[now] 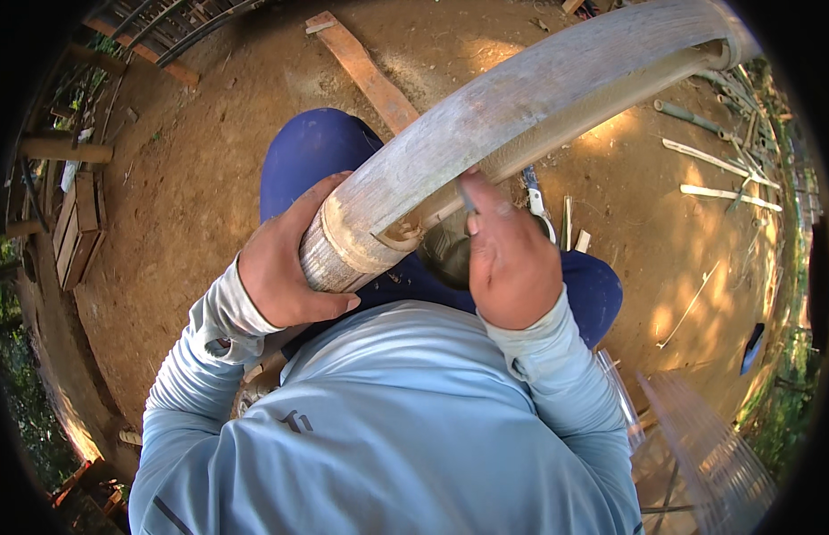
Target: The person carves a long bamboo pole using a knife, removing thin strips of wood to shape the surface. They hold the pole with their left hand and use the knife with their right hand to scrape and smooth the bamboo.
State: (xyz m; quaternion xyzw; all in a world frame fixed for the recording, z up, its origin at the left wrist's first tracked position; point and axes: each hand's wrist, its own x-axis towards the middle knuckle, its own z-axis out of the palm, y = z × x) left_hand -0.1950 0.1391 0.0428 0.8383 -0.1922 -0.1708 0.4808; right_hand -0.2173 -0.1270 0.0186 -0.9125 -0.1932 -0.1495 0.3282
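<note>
A thick bamboo pole [486, 116] slants from my lap up to the far right, with a long opening cut in its side. My left hand [285, 254] is closed round its near end, just by the node ring, thumb on the near side. At the near end of the opening, my right hand [512, 245] is closed, index finger pointing along the cut edge. A small greyish shape shows between its fingers, too blurred to name. Behind that hand, a tool with a white and blue handle [535, 196] is partly hidden.
A wooden plank [365, 71] lies on the dirt floor ahead. Bamboo pieces [731, 169] are scattered at the right. A wooden crate [78, 230] stands at the left. Clear corrugated sheets [709, 446] lean at the lower right, near a dark blue object [752, 348].
</note>
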